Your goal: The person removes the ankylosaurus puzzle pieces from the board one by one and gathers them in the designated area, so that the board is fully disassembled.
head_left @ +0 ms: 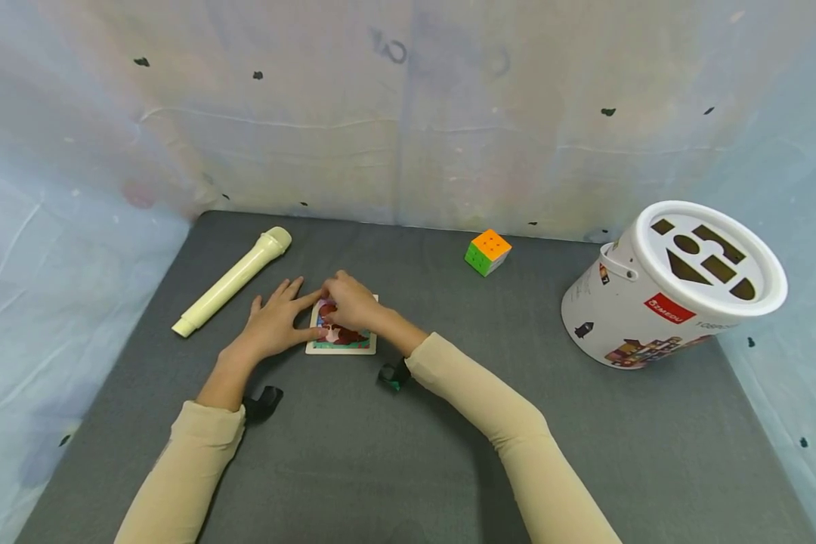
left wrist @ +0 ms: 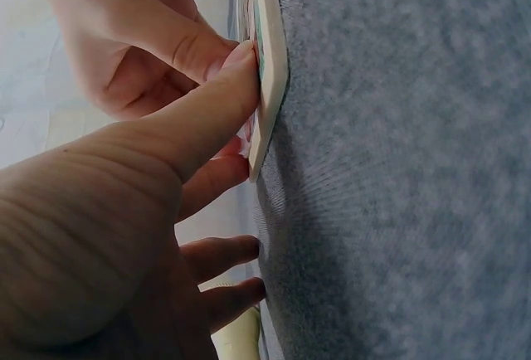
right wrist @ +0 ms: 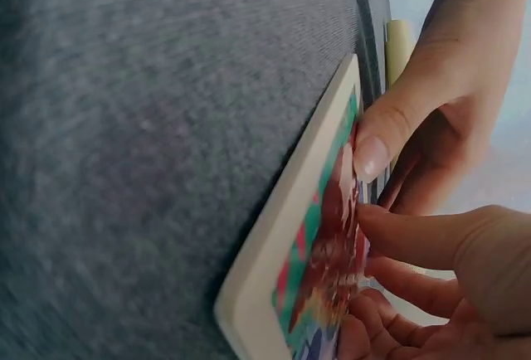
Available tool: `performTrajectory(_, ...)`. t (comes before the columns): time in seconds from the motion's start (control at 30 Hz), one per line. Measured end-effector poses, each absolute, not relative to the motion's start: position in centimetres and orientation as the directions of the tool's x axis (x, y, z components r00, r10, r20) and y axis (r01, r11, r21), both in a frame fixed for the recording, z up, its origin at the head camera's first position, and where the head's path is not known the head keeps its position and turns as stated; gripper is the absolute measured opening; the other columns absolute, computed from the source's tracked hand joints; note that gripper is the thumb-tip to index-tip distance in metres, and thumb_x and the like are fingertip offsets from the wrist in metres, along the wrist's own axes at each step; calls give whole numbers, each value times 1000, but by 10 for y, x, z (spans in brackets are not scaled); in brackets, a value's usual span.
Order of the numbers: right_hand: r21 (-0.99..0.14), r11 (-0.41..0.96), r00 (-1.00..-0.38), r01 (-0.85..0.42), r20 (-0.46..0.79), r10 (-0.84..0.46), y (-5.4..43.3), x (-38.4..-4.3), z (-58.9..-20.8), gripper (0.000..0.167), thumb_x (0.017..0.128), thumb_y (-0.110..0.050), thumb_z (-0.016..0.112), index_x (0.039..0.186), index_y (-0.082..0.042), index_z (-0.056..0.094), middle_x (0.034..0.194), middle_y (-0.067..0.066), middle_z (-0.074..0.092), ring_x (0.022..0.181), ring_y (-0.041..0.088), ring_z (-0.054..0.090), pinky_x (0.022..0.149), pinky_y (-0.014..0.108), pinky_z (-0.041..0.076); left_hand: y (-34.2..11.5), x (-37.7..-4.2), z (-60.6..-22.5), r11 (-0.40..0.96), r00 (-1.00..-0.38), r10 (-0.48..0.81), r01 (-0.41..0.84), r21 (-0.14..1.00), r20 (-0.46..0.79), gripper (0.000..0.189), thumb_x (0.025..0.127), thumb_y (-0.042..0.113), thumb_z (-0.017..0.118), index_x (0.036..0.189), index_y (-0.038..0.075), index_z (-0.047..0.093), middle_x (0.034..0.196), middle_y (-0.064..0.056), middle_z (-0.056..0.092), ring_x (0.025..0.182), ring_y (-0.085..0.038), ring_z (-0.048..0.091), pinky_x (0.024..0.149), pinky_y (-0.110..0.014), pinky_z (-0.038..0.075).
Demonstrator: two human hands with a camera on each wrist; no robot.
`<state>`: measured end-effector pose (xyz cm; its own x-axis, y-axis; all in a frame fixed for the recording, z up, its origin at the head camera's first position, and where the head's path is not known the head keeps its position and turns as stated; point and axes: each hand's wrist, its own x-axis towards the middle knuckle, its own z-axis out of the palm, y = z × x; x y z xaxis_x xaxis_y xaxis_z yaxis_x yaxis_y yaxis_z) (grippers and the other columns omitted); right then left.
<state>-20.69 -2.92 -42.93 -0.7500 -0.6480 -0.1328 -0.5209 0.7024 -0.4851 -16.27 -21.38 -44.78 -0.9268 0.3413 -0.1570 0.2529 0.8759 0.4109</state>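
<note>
A small picture board [head_left: 343,347] with a pale border and a red, green and purple picture lies flat on the table. Across its left side spreads my left hand [head_left: 272,326], the thumb [left wrist: 224,99] pressing the picture near the border and the other fingers stretched out. My right hand [head_left: 353,304] comes in over the board from the right. Its fingers bend down onto the picture, with the thumb [right wrist: 415,231] touching the surface close to the left thumb. Whether the right fingertips pinch a part of the picture I cannot tell.
Beyond the left hand lies a pale yellow microphone-shaped tube [head_left: 234,283]. A puzzle cube [head_left: 487,252] with orange and green faces sits toward the back edge. On the right stands a white bucket [head_left: 625,302] with shaped holes in its lid. The grey table [head_left: 353,468] meets hanging sheeting behind.
</note>
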Motion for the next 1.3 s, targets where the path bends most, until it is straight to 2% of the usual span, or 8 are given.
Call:
performTrajectory(0.3, -539, 688, -764, -486, -122, -634, -27, -207, -428, 34, 93, -15, 72, 123, -3, 60, 116, 9, 57, 98, 18, 55, 82, 27, 47, -213, -164, -448, 879, -929, 337, 252, 404, -153, 83, 90, 49, 71, 156, 12, 37, 162, -27, 13, 148, -49, 8, 103, -81, 5)
performTrajectory(0.5, -587, 678, -794, -442, -96, -601, -27, -210, -433, 23, 97, -5, 64, 120, -2, 64, 112, 10, 61, 94, 18, 57, 79, 27, 47, -213, -163, -448, 879, -929, 339, 257, 402, -146, 83, 89, 50, 71, 155, 12, 38, 162, -28, 14, 148, -49, 9, 103, -81, 6)
performTrajectory(0.7, -706, 612, -828, -357, -65, -558, -25, -215, -438, 19, 94, 6, 62, 110, 1, 70, 100, 12, 67, 84, 17, 59, 70, 23, 48, -213, -162, -448, 876, -928, 342, 256, 409, -151, 82, 90, 48, 72, 155, 12, 38, 161, -28, 14, 148, -49, 9, 103, -81, 5)
performTrajectory(0.8, -779, 542, -825, -317, -56, -563, -21, -218, -438, 13, 94, 5, 64, 105, 3, 71, 93, 13, 67, 75, 16, 57, 64, 21, 45, -213, -162, -448, 877, -927, 340, 253, 409, -155, 83, 90, 49, 71, 155, 12, 38, 162, -28, 14, 148, -49, 8, 103, -81, 5)
performTrajectory(0.93, -844, 462, -811, -274, -56, -582, -13, -220, -438, 11, 95, 4, 64, 102, 4, 71, 90, 13, 66, 73, 15, 57, 63, 21, 46, -213, -162, -449, 879, -928, 338, 252, 405, -155, 83, 89, 50, 71, 155, 13, 38, 162, -28, 14, 148, -48, 8, 104, -81, 5)
performTrajectory(1.13, -884, 415, -832, -216, -55, -552, 5, -226, -438, 11, 96, 3, 63, 103, 5, 71, 90, 13, 65, 76, 22, 60, 65, 24, 49, -212, -163, -449, 882, -929, 332, 244, 403, -164, 82, 89, 49, 72, 156, 14, 37, 162, -28, 14, 148, -48, 8, 104, -80, 5)
performTrajectory(1.3, -891, 405, -863, -204, -32, -504, 32, -234, -439, 11, 96, 2, 63, 104, 5, 71, 88, 12, 64, 74, 18, 56, 63, 24, 46, -212, -163, -448, 884, -929, 328, 239, 402, -169, 83, 89, 48, 72, 156, 14, 37, 162, -28, 14, 148, -49, 7, 105, -80, 4)
